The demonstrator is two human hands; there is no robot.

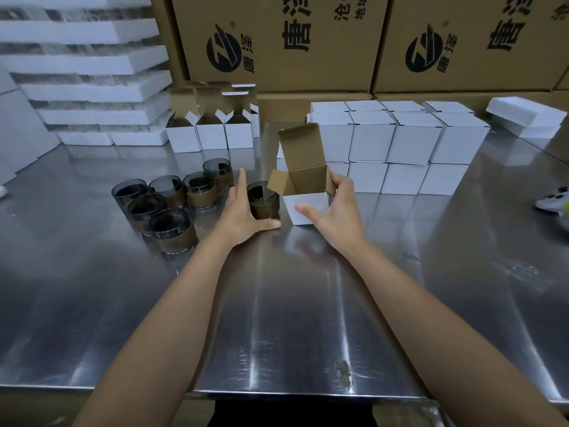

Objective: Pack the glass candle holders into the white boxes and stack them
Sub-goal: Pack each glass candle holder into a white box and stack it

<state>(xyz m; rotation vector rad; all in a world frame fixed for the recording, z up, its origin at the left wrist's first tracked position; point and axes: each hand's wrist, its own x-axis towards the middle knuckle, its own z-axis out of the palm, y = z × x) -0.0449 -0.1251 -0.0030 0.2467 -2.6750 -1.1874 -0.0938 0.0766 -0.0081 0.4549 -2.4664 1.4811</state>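
Observation:
On the steel table [277, 303] a smoked-glass candle holder with a brown band [264, 202] stands upright just left of an open white box [308, 208]. My left hand [243, 217] lies against the holder's left side, with its fingers straight along the far side and its thumb stretched along the table in front of it. My right hand [335, 211] grips the box, thumb on the front face and fingers round the right wall. The box lid and flaps stand up, and its brown inside looks empty.
Several more candle holders [166, 208] cluster at the left. Open empty boxes [212, 131] stand behind them. Closed white boxes [400, 146] are stacked two high at the back right. White foam trays [92, 90] are piled at the far left, and brown cartons [277, 41] wall the back.

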